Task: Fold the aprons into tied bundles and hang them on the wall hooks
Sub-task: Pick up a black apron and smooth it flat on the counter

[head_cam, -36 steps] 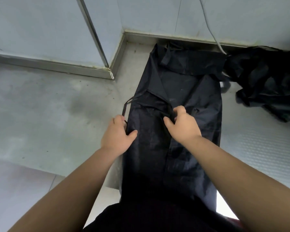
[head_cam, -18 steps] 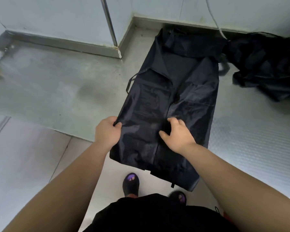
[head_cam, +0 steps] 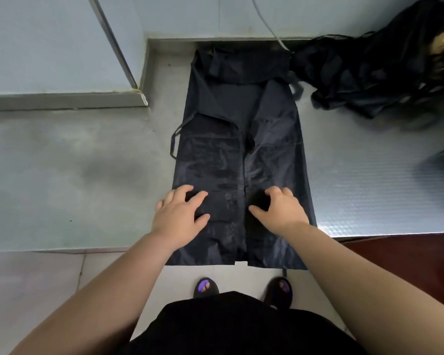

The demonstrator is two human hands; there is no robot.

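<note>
Both grips flat on the folded apron

From the left: your left grip (head_cam: pixel 180 216) lies open, fingers spread, on the near left panel of the dark apron (head_cam: pixel 215 162), its little finger over the cloth's left edge. The apron stretches away from you on the steel surface (head_cam: pixel 62 175), sides folded in to meet at the middle, hem hanging over the near edge, a strap (head_cam: pixel 174 142) looping out left. Your right grip (head_cam: pixel 280 211) rests on the right panel, fingers arched, thumb spread, pinching nothing. Far right lies a heap of dark aprons (head_cam: pixel 369 73).
</note>
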